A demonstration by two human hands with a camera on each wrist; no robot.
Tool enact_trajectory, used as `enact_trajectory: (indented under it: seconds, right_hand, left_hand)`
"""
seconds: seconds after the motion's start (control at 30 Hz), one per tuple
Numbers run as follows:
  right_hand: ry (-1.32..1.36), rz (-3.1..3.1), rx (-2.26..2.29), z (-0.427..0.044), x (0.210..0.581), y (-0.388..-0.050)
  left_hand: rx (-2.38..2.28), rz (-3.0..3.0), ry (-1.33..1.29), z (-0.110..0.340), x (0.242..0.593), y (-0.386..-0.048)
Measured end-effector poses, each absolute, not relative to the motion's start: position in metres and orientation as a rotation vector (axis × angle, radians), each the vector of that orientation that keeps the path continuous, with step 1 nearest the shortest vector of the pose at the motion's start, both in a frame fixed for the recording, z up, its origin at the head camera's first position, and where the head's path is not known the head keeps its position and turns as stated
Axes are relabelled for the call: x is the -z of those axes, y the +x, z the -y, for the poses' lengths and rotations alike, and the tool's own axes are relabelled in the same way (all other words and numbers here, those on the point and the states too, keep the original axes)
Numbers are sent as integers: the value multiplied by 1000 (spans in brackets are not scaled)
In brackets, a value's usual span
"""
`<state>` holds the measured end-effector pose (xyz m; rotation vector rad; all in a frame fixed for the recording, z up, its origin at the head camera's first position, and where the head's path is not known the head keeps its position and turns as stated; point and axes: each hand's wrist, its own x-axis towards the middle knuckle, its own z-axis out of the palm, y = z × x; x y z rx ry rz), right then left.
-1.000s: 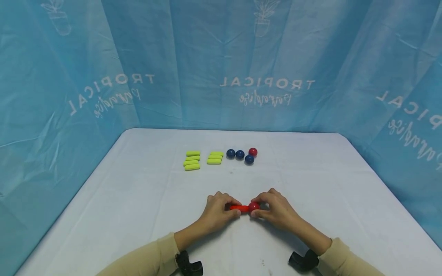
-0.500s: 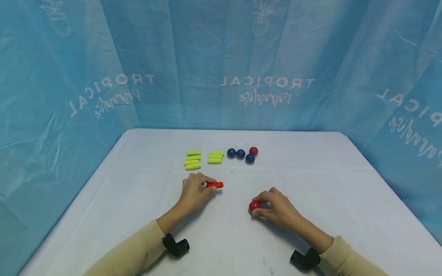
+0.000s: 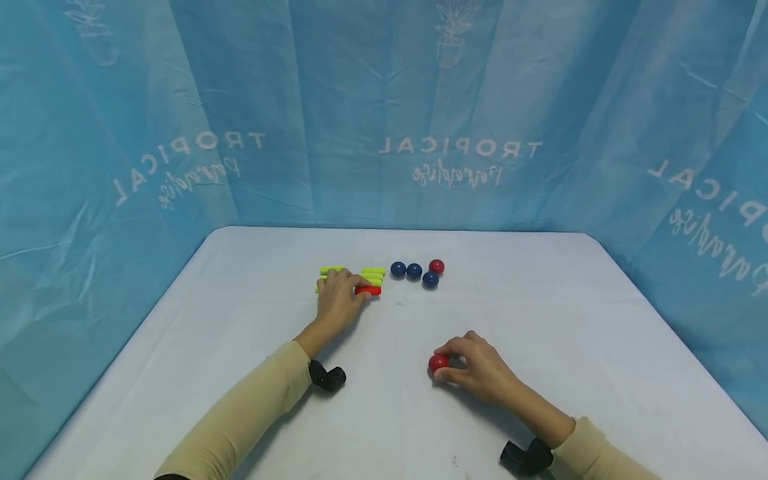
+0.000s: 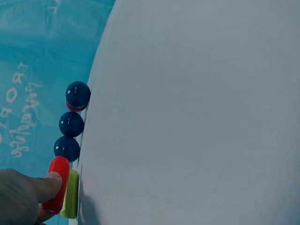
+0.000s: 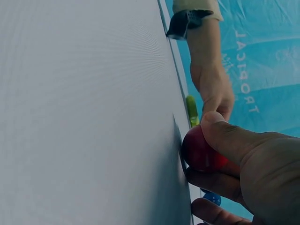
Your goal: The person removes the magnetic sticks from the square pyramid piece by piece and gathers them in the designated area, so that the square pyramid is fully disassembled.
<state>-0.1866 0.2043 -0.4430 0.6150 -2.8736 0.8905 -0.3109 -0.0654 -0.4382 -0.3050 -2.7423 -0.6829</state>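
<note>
Between thumb and fingers my left hand (image 3: pixel 339 300) pinches a short red stick (image 3: pixel 368 291), held level at the near side of the right group of yellow-green sticks (image 3: pixel 373 271). That hand partly covers the left group of yellow-green sticks (image 3: pixel 331 269). In the left wrist view the red stick (image 4: pixel 57 183) overlaps a yellow-green stick (image 4: pixel 71 194); whether they touch I cannot tell. Closer to me, my right hand (image 3: pixel 480 367) grips a shiny red ball (image 3: pixel 439 363) low over the table, thumb on one side and fingers on the other.
Several dark blue balls (image 3: pixel 414 271) and another red ball (image 3: pixel 437 267) sit just right of the sticks. A white-covered table (image 3: pixel 576 320) extends all round, and a blue printed curtain (image 3: pixel 336 133) hangs behind it and along its sides. Each wrist wears a black camera mount (image 3: pixel 327 377).
My left hand has carried the red stick away from the red ball, first left and then forward to the yellow-green sticks. My right hand stays in place with the ball.
</note>
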Motion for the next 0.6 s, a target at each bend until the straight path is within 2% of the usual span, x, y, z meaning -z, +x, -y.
enact_trajectory:
  seconds: [0.6]
  right_hand:
    - [621, 2860, -897, -204, 444, -185]
  left_hand:
    - [660, 2807, -272, 61, 442, -321]
